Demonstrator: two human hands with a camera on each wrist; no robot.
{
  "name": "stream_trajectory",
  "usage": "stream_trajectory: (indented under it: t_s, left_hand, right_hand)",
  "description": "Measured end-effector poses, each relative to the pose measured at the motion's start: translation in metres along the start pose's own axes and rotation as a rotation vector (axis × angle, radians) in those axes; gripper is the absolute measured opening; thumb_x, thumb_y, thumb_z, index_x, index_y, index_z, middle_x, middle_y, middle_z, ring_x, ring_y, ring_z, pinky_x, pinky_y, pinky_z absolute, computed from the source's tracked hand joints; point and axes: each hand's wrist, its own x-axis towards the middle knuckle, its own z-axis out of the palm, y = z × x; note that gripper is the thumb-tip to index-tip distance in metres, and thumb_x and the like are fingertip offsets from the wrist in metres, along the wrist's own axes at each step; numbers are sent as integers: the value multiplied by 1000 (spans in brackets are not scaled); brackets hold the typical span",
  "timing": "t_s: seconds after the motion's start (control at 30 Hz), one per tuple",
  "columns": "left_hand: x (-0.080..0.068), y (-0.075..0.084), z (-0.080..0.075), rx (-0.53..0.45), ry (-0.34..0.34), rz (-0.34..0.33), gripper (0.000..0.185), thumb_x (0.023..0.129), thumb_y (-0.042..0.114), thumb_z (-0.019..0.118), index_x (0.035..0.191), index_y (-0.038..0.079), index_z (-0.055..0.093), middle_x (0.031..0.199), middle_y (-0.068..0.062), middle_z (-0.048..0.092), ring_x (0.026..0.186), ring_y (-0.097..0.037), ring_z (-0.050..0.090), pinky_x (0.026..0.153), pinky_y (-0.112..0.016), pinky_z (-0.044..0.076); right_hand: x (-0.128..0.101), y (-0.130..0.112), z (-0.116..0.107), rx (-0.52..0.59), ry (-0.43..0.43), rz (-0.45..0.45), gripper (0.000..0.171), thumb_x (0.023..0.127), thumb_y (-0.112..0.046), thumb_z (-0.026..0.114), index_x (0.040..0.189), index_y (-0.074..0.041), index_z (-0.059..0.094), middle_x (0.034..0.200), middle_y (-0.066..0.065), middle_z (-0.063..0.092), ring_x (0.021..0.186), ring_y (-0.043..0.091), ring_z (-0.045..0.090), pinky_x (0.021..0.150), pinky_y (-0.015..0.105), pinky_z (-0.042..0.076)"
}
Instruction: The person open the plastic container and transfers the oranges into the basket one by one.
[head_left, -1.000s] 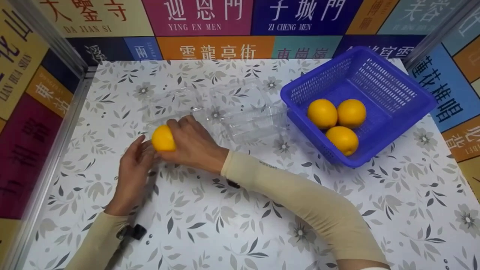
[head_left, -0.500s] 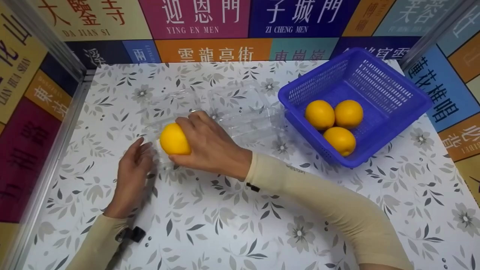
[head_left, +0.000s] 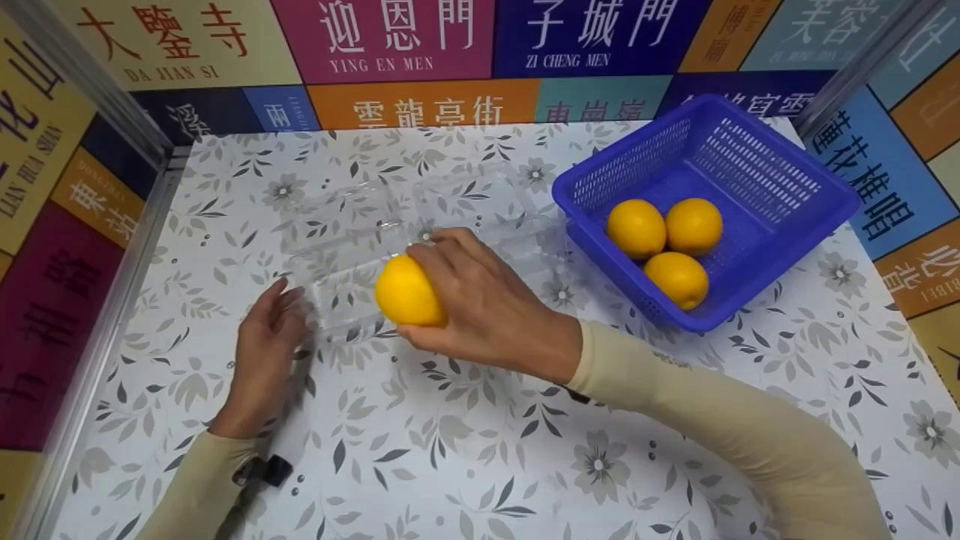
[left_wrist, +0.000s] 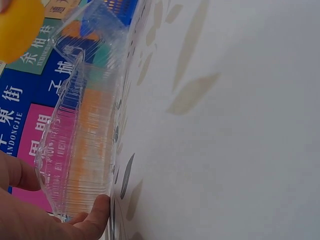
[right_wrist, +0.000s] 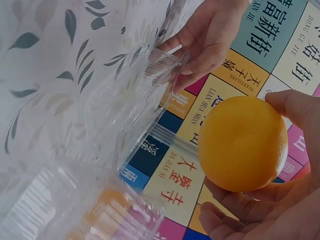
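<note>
An orange (head_left: 409,291) is held in my right hand (head_left: 487,307), raised over the right end of the nearer left clear plastic box. In the right wrist view the thumb lies on one side of the orange (right_wrist: 242,142) and the fingers on the other. My left hand (head_left: 268,345) is at the left end of the clear plastic clamshell box (head_left: 349,300), whose lid stands open toward the back. In the left wrist view the fingers and thumb bracket the near end of the box (left_wrist: 80,145), one fingertip (left_wrist: 100,207) low by the tabletop.
Just to the right stands a second open clear clamshell box (head_left: 480,195). A purple basket (head_left: 772,285) with three oranges (head_left: 636,229) stands at the back right. Printed panels (head_left: 420,45) border the flower-patterned table (head_left: 480,465) at the back and sides.
My right hand has carried the orange rightward, away from my left hand and across the left box. The left hand has stayed almost where it was.
</note>
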Motion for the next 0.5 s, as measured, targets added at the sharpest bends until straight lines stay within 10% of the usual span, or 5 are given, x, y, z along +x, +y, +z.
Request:
stream_trajectory:
  t_s: [0.5]
  left_hand:
    - [1,0,2,-43,17,0,63,115,6,48,174,1,23,168,-21,45,150,-30,48,108,-22,52]
  right_hand:
    - [-36,22,-63,-65,42,73,73,91,-45,87,143,-1,62,134,19,70,135,39,57,107,50,57]
